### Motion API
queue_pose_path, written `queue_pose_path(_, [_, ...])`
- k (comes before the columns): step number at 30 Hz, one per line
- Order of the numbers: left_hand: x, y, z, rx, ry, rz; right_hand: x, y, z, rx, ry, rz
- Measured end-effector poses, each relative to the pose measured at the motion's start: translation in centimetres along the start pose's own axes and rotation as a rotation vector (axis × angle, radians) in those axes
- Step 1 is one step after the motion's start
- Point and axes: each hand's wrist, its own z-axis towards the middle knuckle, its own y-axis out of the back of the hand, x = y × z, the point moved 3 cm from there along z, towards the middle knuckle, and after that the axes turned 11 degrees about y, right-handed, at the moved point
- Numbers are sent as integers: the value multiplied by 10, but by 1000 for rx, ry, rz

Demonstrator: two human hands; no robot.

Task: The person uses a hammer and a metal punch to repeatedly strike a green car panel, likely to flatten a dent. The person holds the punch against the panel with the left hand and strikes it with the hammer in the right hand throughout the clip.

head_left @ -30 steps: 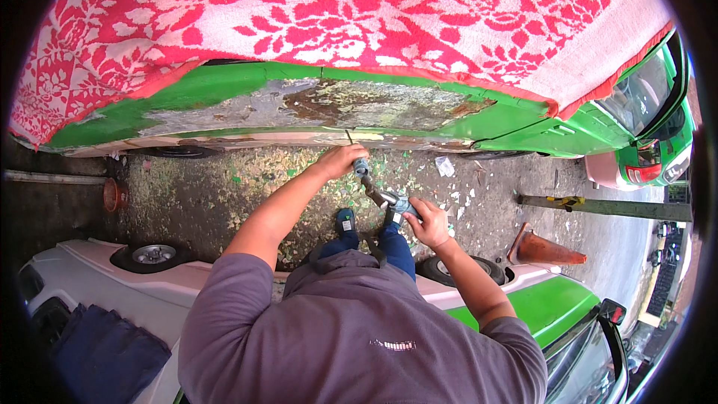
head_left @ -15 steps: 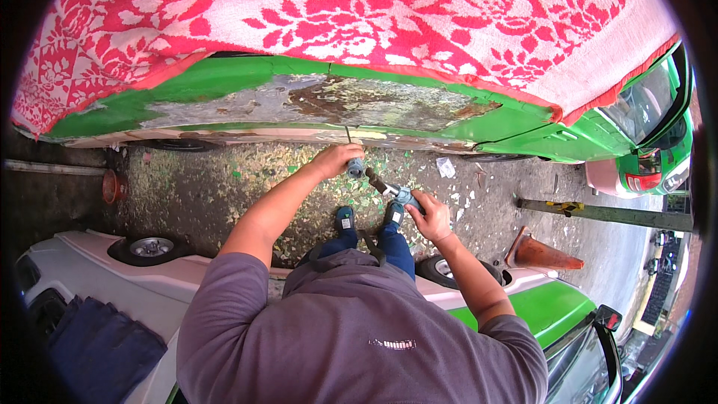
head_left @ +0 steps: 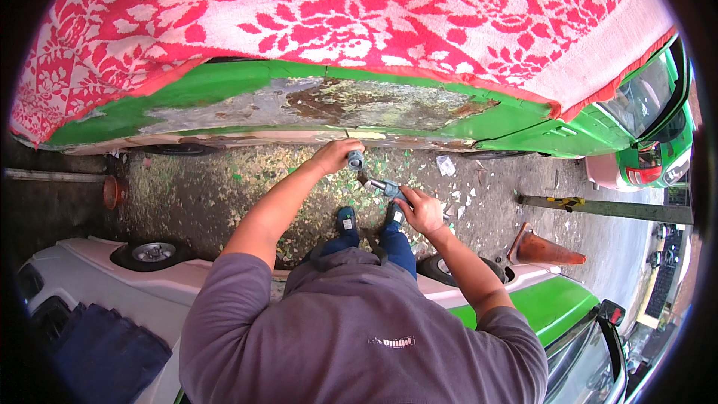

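Note:
My left hand is closed round a short tool with a round grey butt. Its working end is hidden, and the fist is close to the lower edge of the green car's side. That panel is stripped to a patchy grey, brown and cream surface. In my right hand is a grey-blue heat-gun-like tool with a silver barrel and a dark tip. The barrel points left, its tip just below the left-hand tool; whether they touch I cannot tell.
A red-and-white flowered blanket drapes over the car. Paint flakes litter the ground around my shoes. Behind me stands another car. An orange cone and a post are on the right, a reddish bucket on the left.
My right hand has brought its tool slightly left, so the barrel's tip is nearer to the left-hand tool. My left hand has shifted slightly up toward the car.

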Motion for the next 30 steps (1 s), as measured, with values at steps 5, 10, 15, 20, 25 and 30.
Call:
queue_pose_path(5, [-4, 1, -2, 36, -8, 1, 9, 10, -22, -152, 65, 142])
queue_pose_path(10, [-14, 4, 4, -21, -5, -30, 6, 3, -14, -118, -80, 125])
queue_pose_path(15, [-10, -2, -7, -86, 131, -104, 15, 27, -26, -173, -188, 245])
queue_pose_path(20, [-9, -15, -24, -168, 90, -210, 6, 34, -35, -254, -366, 256])
queue_pose_path(25, [-19, -16, -36, -187, -18, -253, 11, 39, -35, -373, -457, 279])
queue_pose_path(30, [-32, -7, -33, -195, -31, -278, 19, 43, -31, -456, -476, 326])
